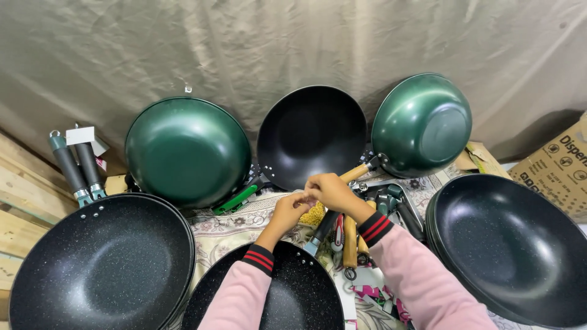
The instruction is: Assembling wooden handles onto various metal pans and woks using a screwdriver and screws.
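Both hands are bunched together over the middle of the patterned cloth [235, 227], so that's where I'm starting. My right hand [333, 190] has its fingers curled in, and my left hand [289, 211] comes up to meet it with the fingertips touching. There's something small and yellowish [314, 215] right under the spot where they meet, but I honestly can't tell whether either grip is pinching it or just clenched near it, too small and too hidden. Pink sleeves with dark striped cuffs on both arms.

Just beneath the hands there's a speckled black wok [287, 293] at the near edge of the cloth, its dark handle [324, 226] running up under my right wrist. Beside that handle, a couple of wooden handles [350, 241] lie on the cloth, plus a jumble of dark handle parts [394, 205] to the right.

Further out, along the far edge and leaning on the beige backdrop [293, 43]: a green wok [186, 150] showing its outside, a black wok [312, 134] facing me, and a second green wok [422, 125] with a wooden handle pointing toward my hands.

At the left edge sits a big speckled black wok [101, 266], with two grey handles [76, 168] sticking up behind it. At the right edge is a stack of black woks [513, 244], with a cardboard box [559, 165] past it.
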